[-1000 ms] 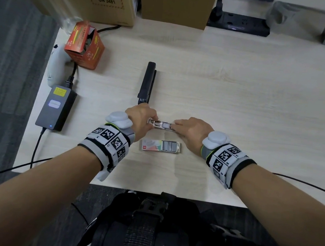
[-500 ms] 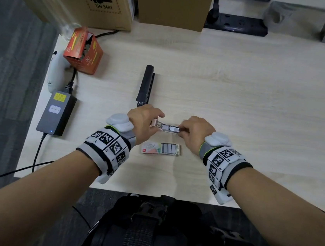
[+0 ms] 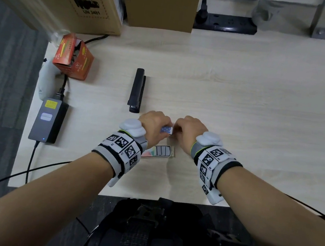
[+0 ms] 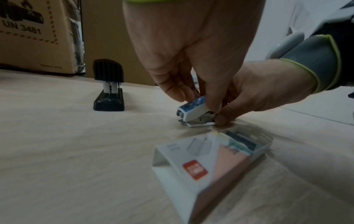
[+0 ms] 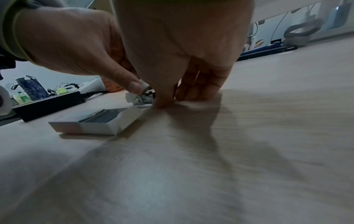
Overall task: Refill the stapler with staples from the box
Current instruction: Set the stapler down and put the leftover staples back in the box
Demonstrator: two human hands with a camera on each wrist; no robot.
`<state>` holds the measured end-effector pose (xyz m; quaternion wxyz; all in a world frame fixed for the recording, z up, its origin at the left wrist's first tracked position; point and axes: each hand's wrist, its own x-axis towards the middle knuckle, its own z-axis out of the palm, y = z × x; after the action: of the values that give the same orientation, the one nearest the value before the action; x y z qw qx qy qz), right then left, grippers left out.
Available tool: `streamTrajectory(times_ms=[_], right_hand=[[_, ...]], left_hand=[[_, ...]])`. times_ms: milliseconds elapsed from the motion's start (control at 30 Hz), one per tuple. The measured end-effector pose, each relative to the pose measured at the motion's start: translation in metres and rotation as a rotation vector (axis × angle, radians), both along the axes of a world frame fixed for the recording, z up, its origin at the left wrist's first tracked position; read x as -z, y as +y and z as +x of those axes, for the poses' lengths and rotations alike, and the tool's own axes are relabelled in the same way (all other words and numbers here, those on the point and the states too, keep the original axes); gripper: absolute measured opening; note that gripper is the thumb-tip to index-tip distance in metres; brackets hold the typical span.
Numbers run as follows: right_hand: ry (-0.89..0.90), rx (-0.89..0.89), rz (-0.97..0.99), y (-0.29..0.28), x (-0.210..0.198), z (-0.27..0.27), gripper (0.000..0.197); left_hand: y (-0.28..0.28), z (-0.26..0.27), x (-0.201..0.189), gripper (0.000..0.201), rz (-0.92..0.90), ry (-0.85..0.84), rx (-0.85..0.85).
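Closing: I see the small blue-and-white stapler (image 4: 193, 111) with its top nearly down on the base; a second ago it lay opened flat, metal channel showing.
Left hand (image 3: 153, 127): pinching the stapler's top.
Right hand (image 3: 187, 130): fingertips pinning the base to the desk (image 3: 241, 101).
Place: centre of the head frame, just above the open staple box (image 3: 159, 150).
Meaning: I judge loading done, closing remains.

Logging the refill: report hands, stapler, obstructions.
Left hand pinching small stapler's cover, right hand gripping its rear. Stapler on table. Staple box open, nearer the person. Nothing obstructing.
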<state>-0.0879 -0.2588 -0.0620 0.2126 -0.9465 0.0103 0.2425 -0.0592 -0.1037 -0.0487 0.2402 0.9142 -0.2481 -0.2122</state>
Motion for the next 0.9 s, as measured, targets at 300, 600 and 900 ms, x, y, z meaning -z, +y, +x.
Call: streamTrajectory(times_ms=[300,600,900], right_hand=[[0.066,-0.018,-0.012,-0.007,-0.004,0.004,0.016],[0.152,0.003,-0.017,-0.011,-0.020,0.004,0.012],[0.153,0.019,-0.024,-0.012,-0.013,0.004,0.011]], left_hand=[[-0.006,0.001,0.003,0.018,0.062,-0.004,0.031],[-0.012,0.008,0.003,0.022,0.210,0.015,0.129],[-0.015,0.026,-0.020,0.022,0.237,-0.023,0.235]])
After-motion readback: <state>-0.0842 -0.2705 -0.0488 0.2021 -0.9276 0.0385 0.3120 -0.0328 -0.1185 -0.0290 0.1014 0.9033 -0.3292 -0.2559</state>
